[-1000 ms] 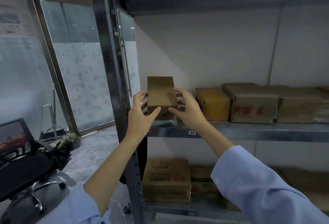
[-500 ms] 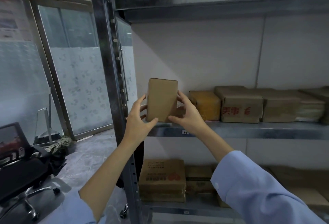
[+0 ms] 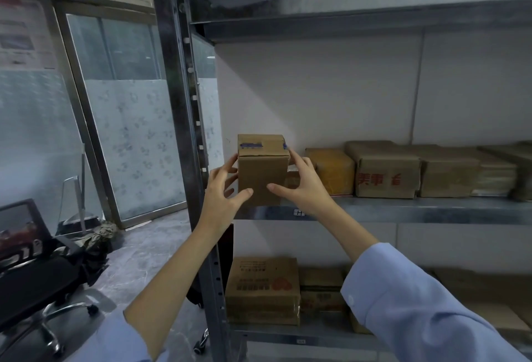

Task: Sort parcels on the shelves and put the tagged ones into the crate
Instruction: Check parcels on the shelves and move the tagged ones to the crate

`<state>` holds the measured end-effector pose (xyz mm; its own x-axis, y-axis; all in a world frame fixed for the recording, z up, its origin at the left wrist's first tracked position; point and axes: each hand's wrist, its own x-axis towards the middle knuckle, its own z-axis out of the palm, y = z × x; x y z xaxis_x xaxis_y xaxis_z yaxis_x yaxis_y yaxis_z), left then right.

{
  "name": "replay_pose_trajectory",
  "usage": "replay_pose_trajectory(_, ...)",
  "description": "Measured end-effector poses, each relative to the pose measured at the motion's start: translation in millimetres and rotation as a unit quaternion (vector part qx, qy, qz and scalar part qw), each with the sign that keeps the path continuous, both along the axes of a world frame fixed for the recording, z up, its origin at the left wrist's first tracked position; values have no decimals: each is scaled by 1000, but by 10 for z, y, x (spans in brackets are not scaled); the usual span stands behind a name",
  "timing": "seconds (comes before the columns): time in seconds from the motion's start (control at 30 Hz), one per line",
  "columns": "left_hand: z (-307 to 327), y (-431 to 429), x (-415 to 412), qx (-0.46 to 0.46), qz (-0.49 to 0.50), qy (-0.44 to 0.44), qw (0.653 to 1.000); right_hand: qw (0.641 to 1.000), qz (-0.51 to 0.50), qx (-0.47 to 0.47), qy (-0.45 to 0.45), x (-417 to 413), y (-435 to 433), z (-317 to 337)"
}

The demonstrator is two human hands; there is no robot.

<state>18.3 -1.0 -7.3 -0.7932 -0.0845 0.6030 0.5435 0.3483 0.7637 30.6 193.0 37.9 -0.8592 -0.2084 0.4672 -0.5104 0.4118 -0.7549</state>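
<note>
My left hand [image 3: 223, 189] and right hand [image 3: 302, 186] clasp the upright small box [image 3: 262, 171] from either side; its base apparently touches the shelf [image 3: 403, 209].

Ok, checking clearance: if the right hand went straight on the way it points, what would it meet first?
The small cardboard box, which the right hand touches now; depth beyond is unclear.

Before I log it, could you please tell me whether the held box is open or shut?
Shut: the box has its top flaps flat, blue tape across them. The left hand and right hand hold its sides.
</note>
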Motion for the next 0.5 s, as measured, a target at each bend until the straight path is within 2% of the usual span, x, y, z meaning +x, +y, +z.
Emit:
replay_pose_trajectory(0.3, -13, -1, 118, -21, 21, -9, 1000, 999, 25, -32, -6, 36, 20, -25)
replay_pose_trajectory(0.5, -67, 31, 133, 6, 26, -8, 1000, 996, 37, -71, -34, 37, 39, -58)
